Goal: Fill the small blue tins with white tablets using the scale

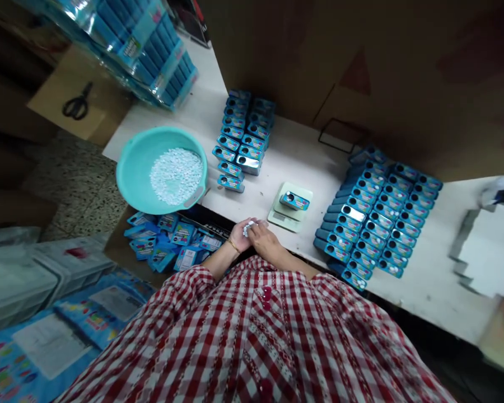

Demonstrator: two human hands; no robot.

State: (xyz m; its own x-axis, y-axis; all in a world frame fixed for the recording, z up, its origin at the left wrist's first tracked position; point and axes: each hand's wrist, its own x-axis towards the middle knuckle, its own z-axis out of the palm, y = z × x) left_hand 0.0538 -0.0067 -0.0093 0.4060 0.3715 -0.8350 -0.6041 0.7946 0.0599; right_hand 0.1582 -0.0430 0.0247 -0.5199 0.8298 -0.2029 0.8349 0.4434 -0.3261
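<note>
My left hand is cupped palm up near the table's front edge, with a small heap of white mints in it. Over that palm, the fingers of my right hand are bent and pressed together at the mints; what they pinch is too small to make out. Just beyond my hands a blue tin with a round opening stands on a pale kitchen scale. To the left, a turquoise basin contains a large pile of the same white mints.
Rows of blue tins stand behind the scale on the left and in a larger block on the right. Below the basin, a carton holds loose blue packs. Wrapped tins and scissors lie at the far left.
</note>
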